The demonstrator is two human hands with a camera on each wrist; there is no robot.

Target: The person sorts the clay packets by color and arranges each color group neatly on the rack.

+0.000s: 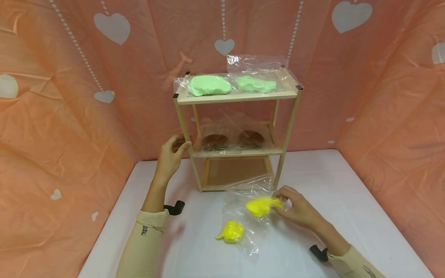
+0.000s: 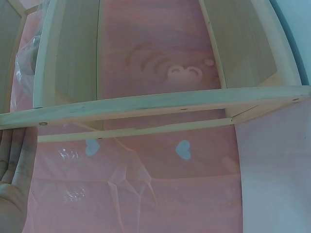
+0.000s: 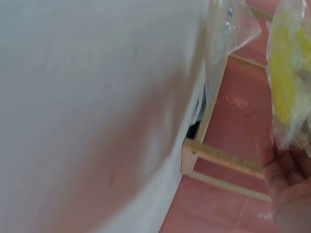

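Note:
A small three-tier wooden rack [image 1: 240,153] stands on the white table. My left hand [image 1: 171,154] holds its left front post at middle-shelf height, thumb in front and fingers behind; in the left wrist view those fingers [image 2: 12,155] pass behind the wood. Below the rack's right front corner, my right hand [image 1: 295,206] pinches a clear plastic bag [image 1: 243,189] beside a soft yellow lump [image 1: 260,206]. A second yellow lump [image 1: 232,231] in clear plastic hangs or lies nearer me; contact with the table cannot be told.
Two pale green lumps [image 1: 209,85] in clear plastic lie on the top shelf. Dark brown round items [image 1: 251,139] in plastic sit on the middle shelf. The bottom shelf [image 1: 236,172] is low, near the table [image 1: 347,216]. Pink cloth [image 1: 156,77] with hearts hangs around.

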